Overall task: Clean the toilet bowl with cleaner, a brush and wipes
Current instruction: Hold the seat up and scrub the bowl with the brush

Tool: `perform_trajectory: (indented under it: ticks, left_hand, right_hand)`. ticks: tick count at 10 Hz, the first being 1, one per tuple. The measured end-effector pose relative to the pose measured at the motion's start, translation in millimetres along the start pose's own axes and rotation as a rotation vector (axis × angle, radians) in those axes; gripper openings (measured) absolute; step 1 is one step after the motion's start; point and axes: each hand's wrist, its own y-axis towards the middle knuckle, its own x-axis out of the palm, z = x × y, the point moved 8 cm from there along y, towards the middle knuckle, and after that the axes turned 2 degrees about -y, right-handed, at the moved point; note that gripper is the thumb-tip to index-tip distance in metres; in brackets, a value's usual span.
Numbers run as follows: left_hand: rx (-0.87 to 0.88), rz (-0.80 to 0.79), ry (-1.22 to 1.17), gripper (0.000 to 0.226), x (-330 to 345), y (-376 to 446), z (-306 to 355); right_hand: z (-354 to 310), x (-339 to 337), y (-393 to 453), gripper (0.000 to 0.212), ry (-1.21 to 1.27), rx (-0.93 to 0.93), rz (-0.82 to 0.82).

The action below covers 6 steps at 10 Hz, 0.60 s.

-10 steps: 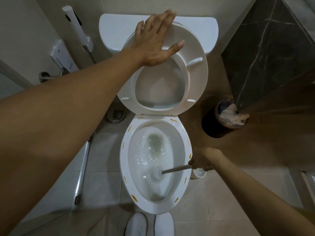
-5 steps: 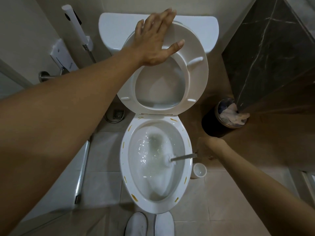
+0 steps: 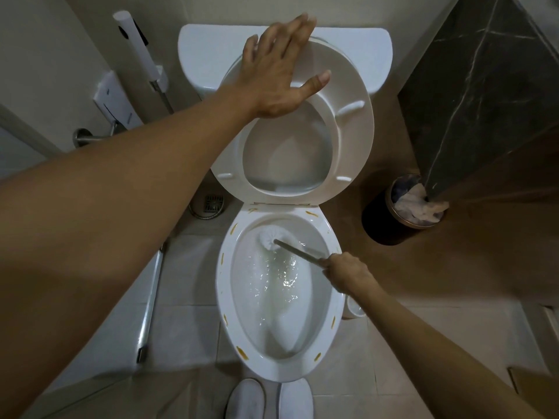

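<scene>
The white toilet bowl stands open below me, with foamy water inside and yellow-brown marks around its rim. Its raised seat leans back against the tank. My left hand presses flat on the upper left of the seat, fingers spread and straight. My right hand grips the grey handle of the toilet brush at the bowl's right rim. The brush's white head touches the upper left inner wall of the bowl, just under the rim.
A dark waste bin with crumpled paper stands right of the toilet, by a dark marble wall. A small white brush holder sits beside the bowl. A bidet sprayer hangs on the left wall above a floor drain. White slippers show at the bottom.
My right hand swung the brush head from the lower middle of the bowl up to its upper left wall. The left hand stayed on the raised seat.
</scene>
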Motion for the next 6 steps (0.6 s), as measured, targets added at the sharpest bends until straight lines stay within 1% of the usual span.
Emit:
perform_trajectory:
  ticks: [1,2,3,5,6]
  left_hand:
    - [-0.001,-0.007,-0.001,0.083,-0.1,0.4,0.0]
    - [-0.002,-0.008,-0.003,0.083,-0.4,0.4,0.9]
    - [-0.004,-0.011,-0.004,0.083,0.3,0.6,1.1]
    - [0.0,0.002,0.0,0.084,-0.7,-0.2,1.5]
    - [-0.002,-0.001,-0.005,0.084,-2.2,-0.7,0.6]
  right_hand:
    - [6.7,12.6,-3.3,0.038,0.051,0.035,-0.001]
    - [30.8,13.2,-6.5,0.036,0.112,0.113,0.018]
    - [31.7,17.2,-7.9,0.035,0.142,0.133,0.017]
    - [2.1,6.5,-4.8,0.035,0.191,0.054,0.068]
    - [14.1,1.6,-4.3,0.037,0.232,0.088,0.078]
